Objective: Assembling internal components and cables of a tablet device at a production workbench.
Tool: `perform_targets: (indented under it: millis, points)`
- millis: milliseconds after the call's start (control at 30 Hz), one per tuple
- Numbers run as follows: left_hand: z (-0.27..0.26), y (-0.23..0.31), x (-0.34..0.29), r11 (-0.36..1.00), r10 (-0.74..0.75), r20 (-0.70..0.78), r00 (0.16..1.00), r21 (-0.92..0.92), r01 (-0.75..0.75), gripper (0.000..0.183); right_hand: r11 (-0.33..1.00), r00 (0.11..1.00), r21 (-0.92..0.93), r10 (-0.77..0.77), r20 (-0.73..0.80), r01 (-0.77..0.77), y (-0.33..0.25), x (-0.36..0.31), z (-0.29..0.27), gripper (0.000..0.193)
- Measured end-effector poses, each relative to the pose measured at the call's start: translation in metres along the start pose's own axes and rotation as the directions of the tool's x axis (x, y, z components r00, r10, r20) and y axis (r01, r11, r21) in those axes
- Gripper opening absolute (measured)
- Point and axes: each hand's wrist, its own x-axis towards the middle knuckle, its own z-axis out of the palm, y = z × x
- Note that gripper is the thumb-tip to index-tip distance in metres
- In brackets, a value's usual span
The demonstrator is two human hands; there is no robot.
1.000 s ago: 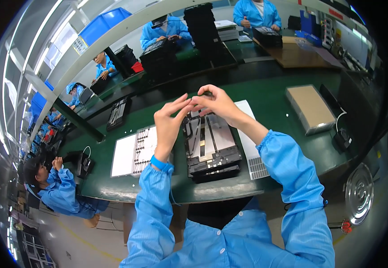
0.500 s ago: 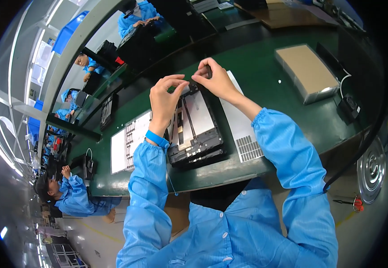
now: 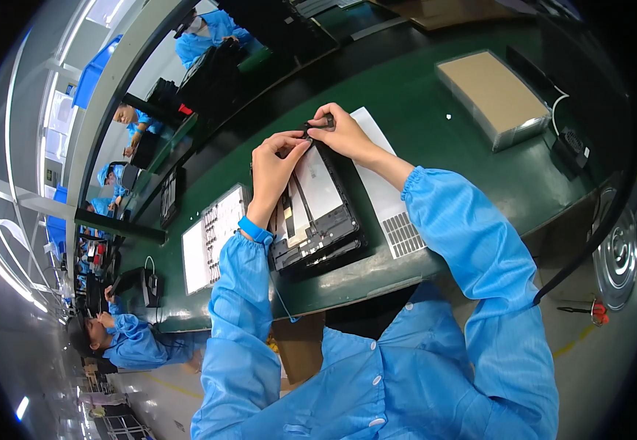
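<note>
A black flat device housing with silver panels (image 3: 320, 192) lies on the green bench in front of me, on top of another dark panel. At its far end, my left hand (image 3: 273, 165) is closed in a pinch, thumb against fingertips. What these fingers hold, if anything, is too small to tell. My right hand (image 3: 344, 136) meets it there, its fingers curled round a small dark piece (image 3: 326, 122) whose kind I cannot make out. A blue wrist strap (image 3: 255, 231) with a thin cord circles my left wrist.
Left of the housing lies a white sheet bearing rows of small black parts (image 3: 214, 236). A white sheet with a dark grid (image 3: 404, 236) lies to its right. Farther right are a brown-topped box (image 3: 491, 92) and a black adapter (image 3: 572, 150) with cable. Co-workers in blue (image 3: 146, 345) sit leftward.
Both hands have come lower and closer together onto the housing's far end. The view has shifted slightly, so the bench things appear displaced.
</note>
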Motion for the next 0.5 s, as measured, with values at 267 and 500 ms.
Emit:
perform_targets:
  millis: [267,500]
  points:
    - [0.000,0.010,-0.005,0.969,0.145,-0.064,0.987,0.211,-0.128,0.013,0.996,0.996,0.002,-0.085,-0.028,0.085,0.003,-0.005,0.001,0.030]
    - [-0.007,0.009,-0.006,0.881,0.316,-0.032,0.948,0.382,-0.281,0.010,0.992,0.989,-0.097,-0.065,0.131,0.078,-0.004,-0.004,0.006,0.040]
